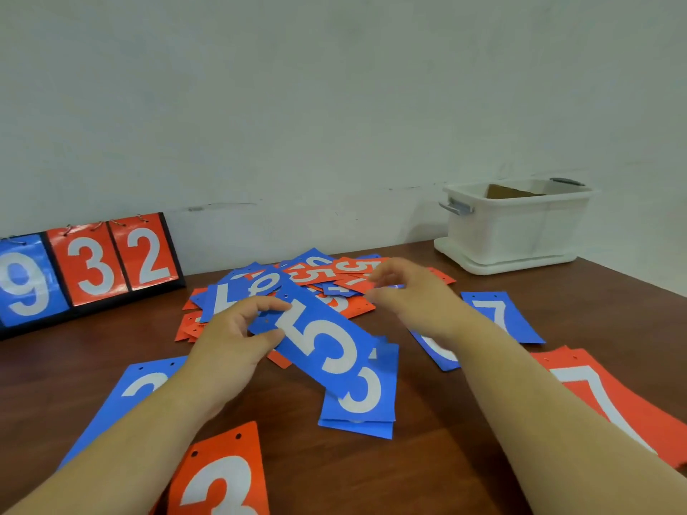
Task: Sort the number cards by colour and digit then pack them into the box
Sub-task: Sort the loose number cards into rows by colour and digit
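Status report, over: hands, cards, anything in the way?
Left hand pinches blue 5 card. Right hand over mixed pile, grip blurred. Box back right, nothing blocking it.

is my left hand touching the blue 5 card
Touching. The head view shows the left hand pinching the holed end of the blue 5 card between thumb and fingers.
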The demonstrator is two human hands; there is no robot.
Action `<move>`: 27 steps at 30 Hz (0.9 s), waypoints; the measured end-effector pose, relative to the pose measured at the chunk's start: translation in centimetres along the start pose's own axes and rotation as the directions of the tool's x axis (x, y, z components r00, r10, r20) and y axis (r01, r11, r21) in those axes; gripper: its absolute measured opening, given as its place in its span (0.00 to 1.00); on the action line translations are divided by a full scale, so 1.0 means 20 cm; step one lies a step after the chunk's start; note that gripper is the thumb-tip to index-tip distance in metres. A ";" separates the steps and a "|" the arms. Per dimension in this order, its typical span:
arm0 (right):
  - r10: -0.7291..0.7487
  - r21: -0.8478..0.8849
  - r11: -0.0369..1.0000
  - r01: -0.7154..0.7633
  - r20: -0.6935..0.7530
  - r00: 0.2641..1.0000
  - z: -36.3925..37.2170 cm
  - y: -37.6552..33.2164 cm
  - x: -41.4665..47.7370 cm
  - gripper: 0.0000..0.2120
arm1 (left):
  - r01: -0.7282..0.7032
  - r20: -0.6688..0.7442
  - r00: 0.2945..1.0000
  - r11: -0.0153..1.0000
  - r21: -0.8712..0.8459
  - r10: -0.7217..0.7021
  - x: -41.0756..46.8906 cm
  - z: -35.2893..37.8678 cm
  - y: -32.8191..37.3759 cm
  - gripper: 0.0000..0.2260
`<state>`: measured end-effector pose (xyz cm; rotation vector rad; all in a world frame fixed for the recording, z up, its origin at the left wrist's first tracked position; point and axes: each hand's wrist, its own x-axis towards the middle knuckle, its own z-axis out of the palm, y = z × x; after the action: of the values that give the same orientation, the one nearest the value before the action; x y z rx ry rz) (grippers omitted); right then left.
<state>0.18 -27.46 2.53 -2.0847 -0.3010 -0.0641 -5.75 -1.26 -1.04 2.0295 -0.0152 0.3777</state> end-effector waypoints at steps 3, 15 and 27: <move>-0.188 0.033 0.982 0.185 0.202 0.961 0.14 -0.08 -0.06 0.04 | -0.022 0.030 0.999 0.999 0.037 0.021 -0.01 0.02 0.02 0.19; 0.206 -0.627 0.779 0.023 0.291 0.934 0.12 -0.04 -0.05 0.27 | -0.066 0.204 0.972 0.688 0.723 -0.121 0.03 -0.02 -0.08 0.25; 0.051 -0.467 0.884 0.029 0.159 0.986 0.14 0.01 0.00 0.20 | -0.127 0.253 0.952 0.529 0.839 -0.172 0.03 -0.04 -0.03 0.27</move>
<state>0.01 -25.08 0.91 -2.5820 -0.4068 0.0526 -5.28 -0.14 -0.99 3.0754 0.0078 0.0049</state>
